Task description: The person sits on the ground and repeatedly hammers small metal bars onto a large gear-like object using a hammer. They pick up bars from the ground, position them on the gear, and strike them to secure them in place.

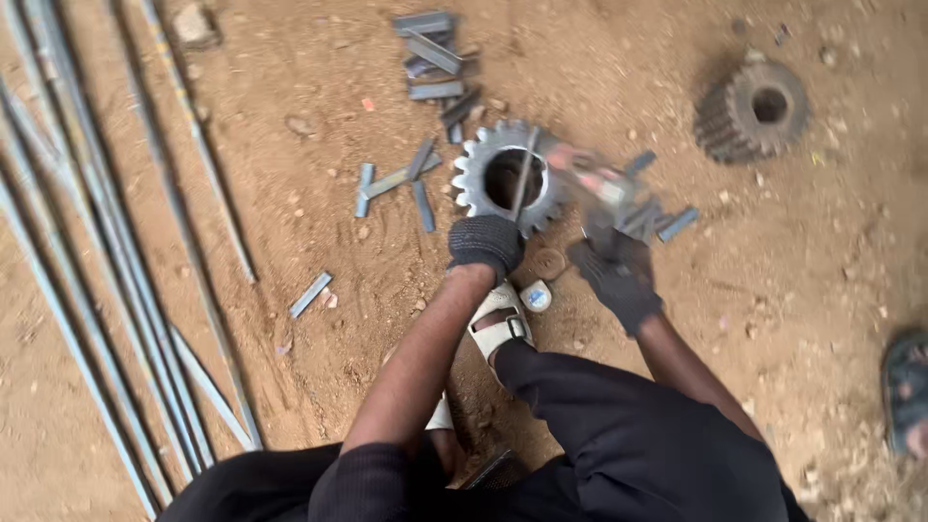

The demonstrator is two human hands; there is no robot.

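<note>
Nearest to me, dark trouser legs fill the bottom edge of the view, and a foot in a pale strapped sandal [499, 324] rests on the reddish dirt ground [319, 242]. Just beside the sandal's toe lies a small round pale tin with a blue patch [536, 295], the only package-like thing I see; I cannot tell whether it holds anything.

My left hand [486, 244], in a dark knit glove, is clenched around a thin dark metal rod [523, 174] that stands slanted in the bore of a grey toothed steel gear ring [503, 177] lying flat on the dirt. My right hand [616, 274], gloved alike, grips a motion-blurred tool [592, 184] beside the gear; I cannot make out its kind.

Short flat grey steel bars [396, 181] lie scattered left of the gear, more just to its right [657, 220], and a pile [435, 58] near the far edge. Long thin steel rods [87, 222] run along the left edge. A rusty brown toothed gear [752, 111] sits toward the far right corner. Another person's sandalled foot [907, 387] shows at the right edge.
</note>
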